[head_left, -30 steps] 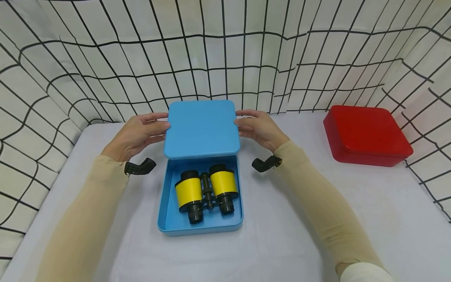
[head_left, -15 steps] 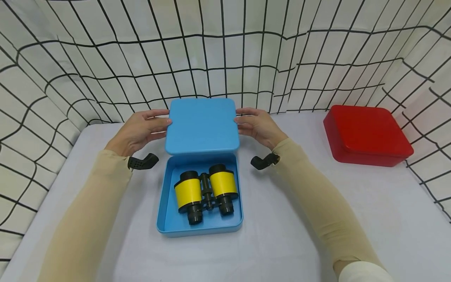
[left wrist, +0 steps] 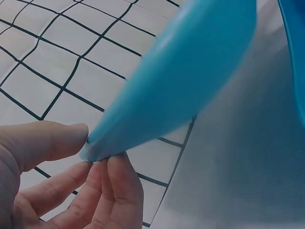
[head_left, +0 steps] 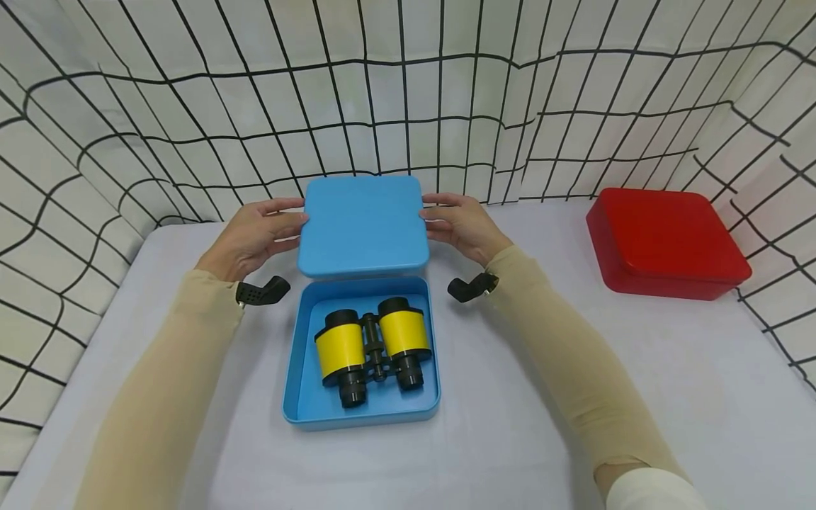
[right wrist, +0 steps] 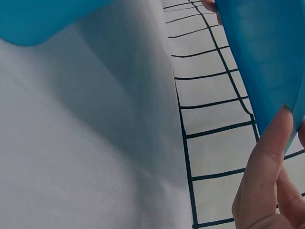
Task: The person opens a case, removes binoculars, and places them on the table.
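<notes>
A flat blue lid (head_left: 365, 227) is held up beyond the far side of a blue box (head_left: 299, 397). My left hand (head_left: 255, 237) pinches its left edge; in the left wrist view the thumb (left wrist: 62, 140) lies on one face and the fingers (left wrist: 125, 183) on the other. At the opposite edge my right hand (head_left: 467, 228) grips the lid the same way, and the right wrist view shows its thumb (right wrist: 272, 138) against the blue surface. Inside the box lies a pair of yellow and black binoculars (head_left: 340, 348), with the black ends pointing away and toward me.
To the right stands a closed red box (head_left: 666, 241) near the wire grid (head_left: 774, 244). The grid wall (head_left: 382, 92) runs along the back and left, close behind the lid. A white cloth (head_left: 510, 425) covers the table.
Both hands have shifted the lid slightly back, away from me, so a bit more of the box's far rim shows. The binoculars and red box stay where they were.
</notes>
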The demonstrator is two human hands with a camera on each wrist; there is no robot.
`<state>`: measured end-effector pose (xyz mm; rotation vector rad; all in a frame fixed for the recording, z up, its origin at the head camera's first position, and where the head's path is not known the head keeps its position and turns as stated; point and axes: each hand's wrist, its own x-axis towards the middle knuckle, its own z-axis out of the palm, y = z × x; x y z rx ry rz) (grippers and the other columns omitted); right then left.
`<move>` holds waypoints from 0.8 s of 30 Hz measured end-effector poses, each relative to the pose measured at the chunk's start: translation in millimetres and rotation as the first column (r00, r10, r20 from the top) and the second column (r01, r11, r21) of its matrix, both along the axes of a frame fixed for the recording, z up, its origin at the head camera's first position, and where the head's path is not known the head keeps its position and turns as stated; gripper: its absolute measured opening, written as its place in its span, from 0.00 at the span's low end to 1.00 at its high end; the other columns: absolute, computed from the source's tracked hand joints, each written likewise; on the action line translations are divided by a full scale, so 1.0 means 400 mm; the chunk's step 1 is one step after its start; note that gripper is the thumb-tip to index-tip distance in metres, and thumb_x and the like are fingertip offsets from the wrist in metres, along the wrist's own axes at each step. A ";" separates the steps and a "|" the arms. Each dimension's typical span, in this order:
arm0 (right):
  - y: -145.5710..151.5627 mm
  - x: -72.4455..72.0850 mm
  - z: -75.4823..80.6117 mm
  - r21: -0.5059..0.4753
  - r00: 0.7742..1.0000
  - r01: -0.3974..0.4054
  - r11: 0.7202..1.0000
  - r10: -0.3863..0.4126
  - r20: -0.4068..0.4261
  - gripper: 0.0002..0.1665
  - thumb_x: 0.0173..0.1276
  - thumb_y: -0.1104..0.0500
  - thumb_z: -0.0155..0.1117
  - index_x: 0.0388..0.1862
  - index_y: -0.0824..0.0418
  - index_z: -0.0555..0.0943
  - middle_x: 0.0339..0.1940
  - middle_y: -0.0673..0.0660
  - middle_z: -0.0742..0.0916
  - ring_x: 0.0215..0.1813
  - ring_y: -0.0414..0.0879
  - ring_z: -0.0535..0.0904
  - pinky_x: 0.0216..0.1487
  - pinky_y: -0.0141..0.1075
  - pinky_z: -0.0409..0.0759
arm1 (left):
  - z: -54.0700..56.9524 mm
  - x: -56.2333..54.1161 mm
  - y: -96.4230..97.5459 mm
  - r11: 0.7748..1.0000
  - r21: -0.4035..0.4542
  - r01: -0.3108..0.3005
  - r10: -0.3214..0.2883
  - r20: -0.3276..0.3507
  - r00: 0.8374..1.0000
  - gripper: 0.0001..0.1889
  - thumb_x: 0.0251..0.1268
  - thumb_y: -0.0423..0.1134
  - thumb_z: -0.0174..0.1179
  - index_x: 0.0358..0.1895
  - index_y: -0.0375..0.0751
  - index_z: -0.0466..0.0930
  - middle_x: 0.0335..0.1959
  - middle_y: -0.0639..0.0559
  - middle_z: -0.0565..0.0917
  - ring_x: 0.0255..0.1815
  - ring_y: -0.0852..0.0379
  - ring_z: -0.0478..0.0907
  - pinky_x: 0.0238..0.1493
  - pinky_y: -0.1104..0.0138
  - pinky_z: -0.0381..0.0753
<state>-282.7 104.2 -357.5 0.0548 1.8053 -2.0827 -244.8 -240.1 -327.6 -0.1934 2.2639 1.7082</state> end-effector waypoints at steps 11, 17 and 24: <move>0.003 -0.016 -0.026 -0.004 1.000 0.006 1.000 -0.006 0.004 0.25 0.74 0.62 0.66 0.69 0.58 0.77 0.61 0.59 0.84 0.47 0.47 0.88 0.48 0.33 0.89 | -0.013 -0.013 0.008 1.000 0.020 0.001 -0.001 0.033 0.999 0.35 0.76 0.48 0.60 0.81 0.49 0.60 0.57 0.61 0.79 0.52 0.66 0.83 0.51 0.75 0.86; 0.004 -0.022 -0.037 -0.005 1.000 0.011 1.000 -0.011 0.016 0.26 0.73 0.63 0.67 0.69 0.58 0.77 0.59 0.60 0.85 0.43 0.46 0.88 0.48 0.33 0.89 | -0.024 -0.027 0.012 1.000 0.006 0.005 -0.005 0.048 0.999 0.34 0.78 0.46 0.58 0.82 0.50 0.59 0.60 0.58 0.77 0.55 0.65 0.82 0.54 0.73 0.86; 0.002 -0.031 -0.052 0.051 1.000 -0.011 0.999 0.010 0.011 0.27 0.73 0.62 0.68 0.69 0.59 0.77 0.62 0.61 0.84 0.49 0.48 0.87 0.51 0.33 0.88 | -0.038 -0.040 0.013 1.000 -0.025 0.019 -0.017 0.057 0.998 0.34 0.79 0.46 0.57 0.82 0.49 0.58 0.66 0.54 0.75 0.58 0.63 0.80 0.68 0.63 0.80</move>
